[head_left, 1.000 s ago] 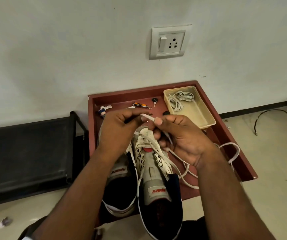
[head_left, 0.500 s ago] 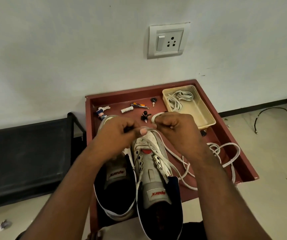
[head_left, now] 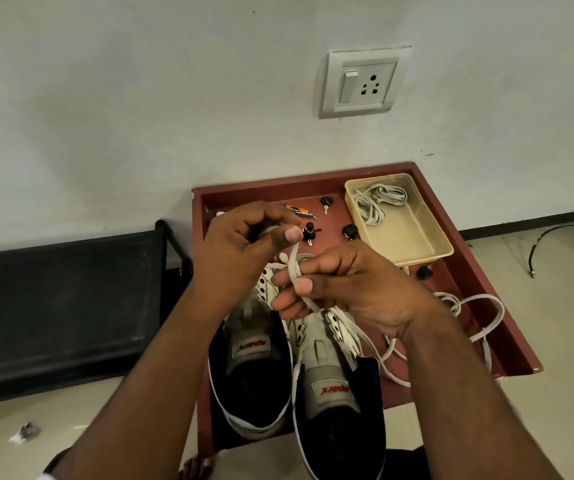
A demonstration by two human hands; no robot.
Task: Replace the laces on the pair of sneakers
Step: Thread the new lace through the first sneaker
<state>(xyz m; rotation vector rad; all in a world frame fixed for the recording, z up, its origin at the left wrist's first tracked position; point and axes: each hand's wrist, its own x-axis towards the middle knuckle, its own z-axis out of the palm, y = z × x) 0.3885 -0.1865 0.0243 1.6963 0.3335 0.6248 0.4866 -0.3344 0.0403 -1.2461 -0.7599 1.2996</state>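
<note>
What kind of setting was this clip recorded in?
Probably an ordinary indoor room, home or office; which one cannot be told. A switch-and-socket plate sits on a plain painted wall, a low red tray table stands on a pale floor against it, and a black bench is beside it.

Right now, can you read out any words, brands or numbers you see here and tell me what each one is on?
Left sneaker tongue label: red brand word, upside down in this view, too blurred to read.
Right sneaker tongue label: the same red brand word, upside down, too blurred to spell with certainty.
Wall socket plate: no text visible.
Orange item on the tray: too small to read any marking.
</note>
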